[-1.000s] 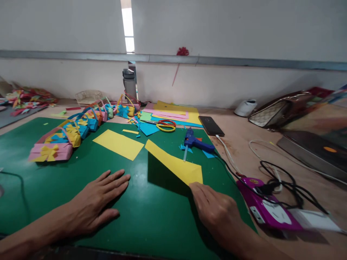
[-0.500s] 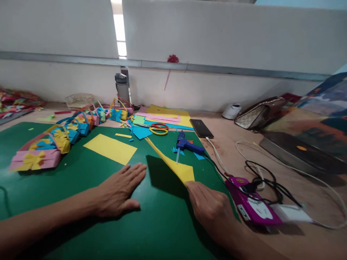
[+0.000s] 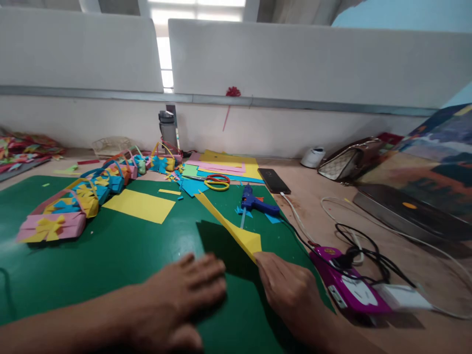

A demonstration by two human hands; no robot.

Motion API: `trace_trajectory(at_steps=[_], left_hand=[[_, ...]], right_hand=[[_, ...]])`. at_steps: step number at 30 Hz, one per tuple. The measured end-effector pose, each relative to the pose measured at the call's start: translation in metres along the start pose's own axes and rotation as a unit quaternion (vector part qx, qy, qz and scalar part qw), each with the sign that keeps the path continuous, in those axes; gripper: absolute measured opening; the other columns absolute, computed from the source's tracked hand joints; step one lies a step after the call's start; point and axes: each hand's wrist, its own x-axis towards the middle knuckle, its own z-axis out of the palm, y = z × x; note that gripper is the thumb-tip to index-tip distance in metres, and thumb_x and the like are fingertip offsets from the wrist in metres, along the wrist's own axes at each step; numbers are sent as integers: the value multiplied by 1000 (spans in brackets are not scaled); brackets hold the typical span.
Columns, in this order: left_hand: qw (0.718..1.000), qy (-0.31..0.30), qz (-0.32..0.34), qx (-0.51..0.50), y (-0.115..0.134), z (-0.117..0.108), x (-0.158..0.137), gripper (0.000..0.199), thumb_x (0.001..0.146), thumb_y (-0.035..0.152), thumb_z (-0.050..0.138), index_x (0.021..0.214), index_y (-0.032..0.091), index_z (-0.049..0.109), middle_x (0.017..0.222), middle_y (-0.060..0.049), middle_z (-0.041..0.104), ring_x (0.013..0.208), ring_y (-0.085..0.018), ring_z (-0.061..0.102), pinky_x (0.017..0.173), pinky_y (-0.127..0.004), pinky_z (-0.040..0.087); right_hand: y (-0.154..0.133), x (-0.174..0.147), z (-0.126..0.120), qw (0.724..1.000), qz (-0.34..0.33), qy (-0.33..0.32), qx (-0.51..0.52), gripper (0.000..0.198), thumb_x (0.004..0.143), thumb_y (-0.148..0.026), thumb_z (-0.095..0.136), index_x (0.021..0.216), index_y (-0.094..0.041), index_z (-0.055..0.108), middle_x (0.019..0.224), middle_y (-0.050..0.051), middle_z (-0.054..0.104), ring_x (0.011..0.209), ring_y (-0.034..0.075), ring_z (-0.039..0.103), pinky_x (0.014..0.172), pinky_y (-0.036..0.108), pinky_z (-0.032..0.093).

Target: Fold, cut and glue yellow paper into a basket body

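My right hand (image 3: 289, 287) pinches the near corner of a folded yellow paper (image 3: 236, 231), which it holds tilted above the green cutting mat (image 3: 121, 265). To its left is my left hand (image 3: 184, 300), slightly blurred, fingers stretched out and holding nothing, over the mat. A flat yellow paper rectangle (image 3: 139, 205) lies beyond the left hand. Past the folded paper rests a blue glue gun (image 3: 254, 202) with a glue stick in it. Scissors (image 3: 216, 182) with red and yellow handles lie on blue paper at the mat's far edge.
Small paper baskets (image 3: 53, 226) with bows line the left side. Coloured sheets (image 3: 228, 162), a phone (image 3: 273, 180) and a grey bottle (image 3: 167, 130) are at the back. A purple power strip (image 3: 354, 285) with tangled cables lies right, near a dark case (image 3: 413, 211).
My left hand has moved right and nearer to me, towards the right hand. The flat yellow rectangle has shifted left on the mat. My right hand still holds the folded paper.
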Motion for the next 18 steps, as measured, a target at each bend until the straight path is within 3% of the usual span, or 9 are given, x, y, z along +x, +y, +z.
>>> trace_trajectory(at_steps=[2, 3, 6, 9, 12, 15, 16, 17, 18], left_hand=[[996, -24, 79, -34, 12, 1, 15, 66, 92, 58, 34, 148, 27, 15, 152, -6, 24, 140, -28, 20, 111, -54, 18], [998, -12, 56, -31, 6, 1, 21, 67, 91, 60, 34, 147, 27, 17, 152, -6, 25, 140, -27, 20, 112, -54, 17], [990, 18, -130, 47, -46, 1, 28, 66, 90, 57, 38, 145, 22, 27, 150, -8, 28, 138, -26, 26, 111, -46, 23], [956, 66, -270, 91, -101, -5, 19, 58, 94, 40, 32, 138, 3, 37, 145, -24, 33, 135, -34, 30, 106, -54, 26], [927, 103, -341, 119, -105, -13, 8, 48, 95, 25, 22, 128, 1, 47, 131, -28, 49, 127, -37, 42, 103, -64, 18], [953, 87, -272, 101, -62, -10, 7, 46, 95, 35, 30, 132, 13, 46, 138, -16, 48, 127, -28, 43, 106, -47, 30], [973, 67, -205, 83, -47, -6, 9, 48, 92, 43, 37, 135, 22, 44, 142, -8, 45, 130, -24, 41, 106, -40, 32], [993, 38, -96, 55, -36, -2, 10, 55, 91, 49, 40, 141, 25, 35, 146, -7, 38, 134, -26, 35, 107, -44, 30], [998, 21, -50, 41, -31, 1, 11, 59, 91, 52, 39, 144, 29, 28, 150, -5, 32, 137, -28, 28, 109, -49, 25]], right_hand=[[1, 1, 0, 1000, 3, 9, 5, 21, 91, -3, 39, 88, -9, 59, 70, 5, 65, 64, 14, 62, 59, 25, 44], [1, 1, 0, 1000, 7, 12, 8, 20, 91, -4, 40, 88, -10, 59, 69, 5, 65, 63, 14, 62, 59, 25, 44], [3, 1, -3, 1000, 26, 8, 11, 19, 91, -5, 41, 88, -10, 59, 67, 4, 64, 58, 12, 61, 54, 24, 43], [3, 0, -6, 999, 33, 8, 16, 18, 91, -5, 42, 90, -11, 59, 71, 5, 67, 61, 12, 63, 54, 23, 45], [2, 1, -9, 999, 30, 22, 21, 18, 91, -5, 42, 92, -12, 59, 73, 5, 68, 66, 13, 65, 60, 24, 48], [1, 1, -10, 999, 25, 28, 28, 17, 91, -5, 42, 94, -12, 58, 74, 6, 69, 67, 13, 66, 61, 23, 49], [2, 2, -11, 999, 25, 24, 29, 17, 91, -5, 42, 94, -12, 57, 75, 6, 69, 67, 13, 65, 61, 23, 49], [2, 1, -11, 999, 25, 21, 29, 17, 91, -5, 42, 94, -12, 57, 74, 6, 69, 67, 13, 65, 61, 23, 49], [2, 1, -11, 999, 24, 18, 26, 18, 90, -4, 42, 94, -12, 57, 75, 6, 69, 67, 13, 65, 61, 23, 49]])
